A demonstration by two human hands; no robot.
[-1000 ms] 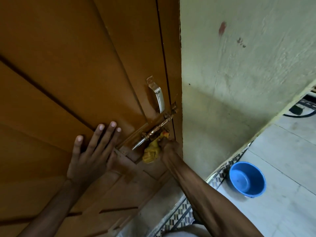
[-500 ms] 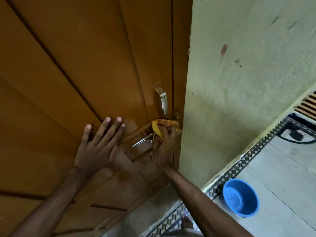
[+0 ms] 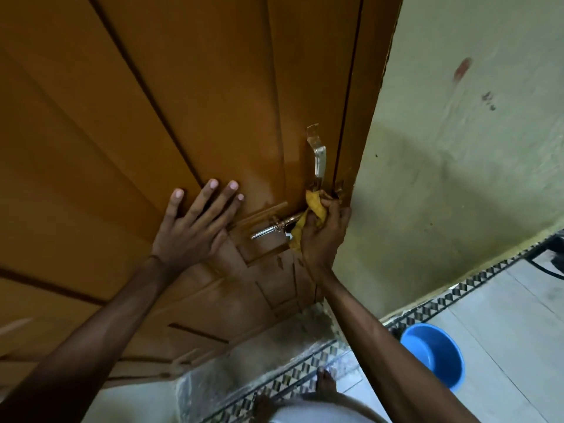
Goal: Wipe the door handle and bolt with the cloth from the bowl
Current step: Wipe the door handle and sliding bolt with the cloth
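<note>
A metal door handle [image 3: 319, 158] stands upright on the brown door [image 3: 183, 102] near its right edge. Below it a shiny sliding bolt [image 3: 276, 226] runs slantwise on its wooden mount. My right hand [image 3: 323, 236] is shut on a yellow cloth [image 3: 314, 209] and presses it against the right end of the bolt, just under the handle's foot. That end of the bolt is hidden by cloth and hand. My left hand [image 3: 195, 227] lies flat on the door with fingers spread, left of the bolt. The blue bowl [image 3: 435, 354] sits on the floor at the lower right.
A pale green wall [image 3: 457, 178] meets the door frame on the right. A patterned tile strip [image 3: 457, 294] runs along the wall's base beside light floor tiles. My bare foot [image 3: 325, 381] stands near the threshold. A dark cable [image 3: 546, 270] lies at the far right.
My right hand with the cloth moved up from below the bolt onto its right end, near the handle's foot. The left hand stayed flat on the door. The view shifted closer.
</note>
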